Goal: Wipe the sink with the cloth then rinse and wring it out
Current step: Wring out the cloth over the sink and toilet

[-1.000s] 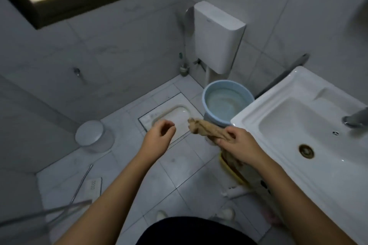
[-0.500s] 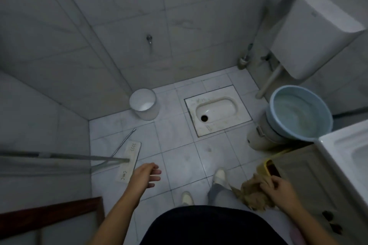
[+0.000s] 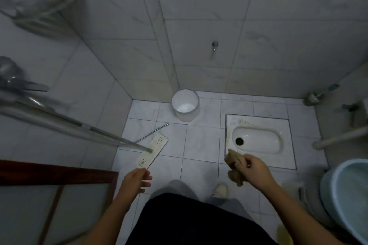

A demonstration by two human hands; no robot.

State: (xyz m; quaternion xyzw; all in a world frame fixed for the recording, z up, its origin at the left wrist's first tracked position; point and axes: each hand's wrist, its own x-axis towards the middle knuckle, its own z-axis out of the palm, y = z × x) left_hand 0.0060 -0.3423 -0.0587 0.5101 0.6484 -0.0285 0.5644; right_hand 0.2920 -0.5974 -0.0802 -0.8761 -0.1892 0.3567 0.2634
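A crumpled brown cloth hangs from my right hand, which is closed around it above the floor tiles, just in front of the squat toilet pan. Part of the cloth sticks out above my fist and part droops below it. My left hand is held out at lower centre-left with its fingers loosely apart and nothing in it. The sink is out of view.
A squat toilet pan is set in the floor at right. A white bin stands by the wall. A flat mop with a long handle lies at left. A blue basin is at the right edge; a dark door frame at lower left.
My view has swung left, away from the sink, which has left the frame. My right hand with the cloth has come up and leftward, now in front of the toilet pan.
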